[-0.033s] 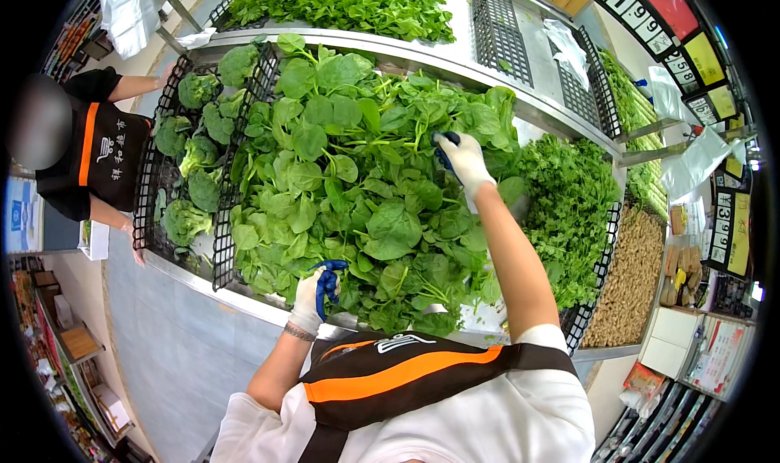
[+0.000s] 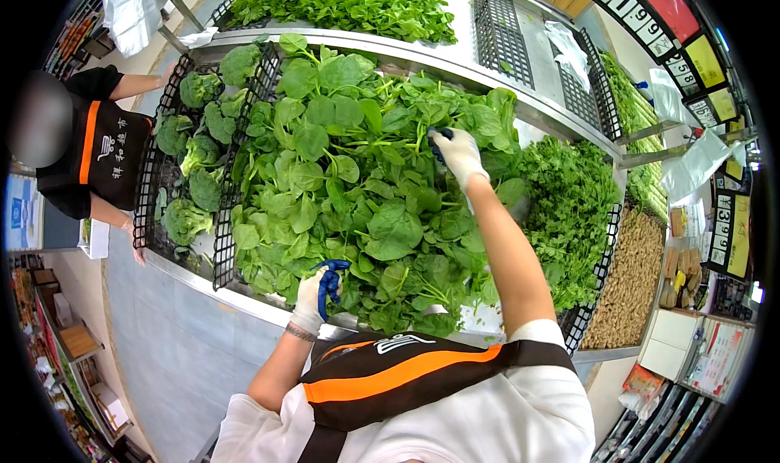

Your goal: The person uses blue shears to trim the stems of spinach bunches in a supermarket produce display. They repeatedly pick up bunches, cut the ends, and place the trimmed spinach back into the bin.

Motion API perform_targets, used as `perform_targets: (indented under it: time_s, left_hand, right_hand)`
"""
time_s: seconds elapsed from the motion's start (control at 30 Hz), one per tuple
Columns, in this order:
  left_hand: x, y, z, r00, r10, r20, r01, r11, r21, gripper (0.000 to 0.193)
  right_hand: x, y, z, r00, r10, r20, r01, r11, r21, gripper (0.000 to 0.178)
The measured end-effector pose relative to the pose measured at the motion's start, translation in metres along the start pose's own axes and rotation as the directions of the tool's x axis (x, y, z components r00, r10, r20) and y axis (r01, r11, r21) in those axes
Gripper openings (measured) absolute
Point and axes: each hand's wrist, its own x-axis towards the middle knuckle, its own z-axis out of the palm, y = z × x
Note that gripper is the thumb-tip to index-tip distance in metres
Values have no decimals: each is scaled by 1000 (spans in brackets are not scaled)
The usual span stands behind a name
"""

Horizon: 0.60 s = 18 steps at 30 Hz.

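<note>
A broad heap of spinach fills the middle of the vegetable stand. My right hand, in a white glove with dark blue finger coating, reaches into its far right part. Its fingers curl round spinach stems; the fingertips are partly hidden among leaves. Near the heap's front edge is my left hand, in the same kind of glove. The thumb side stands apart from its loosely bent fingers, and nothing shows in its grasp. Spinach leaves lie right beside it.
Black mesh dividers separate broccoli on the left from the spinach. Curly leafy herbs and peanuts lie to the right. Behind a metal rail is more leafy greenery. A co-worker stands at the left end, hands on the broccoli crate.
My right hand has shifted slightly left and back toward me within the spinach. My left hand stays almost where it was.
</note>
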Motion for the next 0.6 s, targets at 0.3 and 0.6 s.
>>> perform_targets:
  time_s: [0.3, 0.6]
  left_hand:
    - [-19, 4, 12, 999, 45, -4, -45, 997, 61, 19]
    - [1, 54, 58, 991, 106, 82, -119, 976, 183, 34]
  right_hand:
    - [34, 60, 59, 979, 119, 166, -194, 799, 569, 22]
    - [-83, 39, 1, 961, 15, 276, -232, 587, 775, 10]
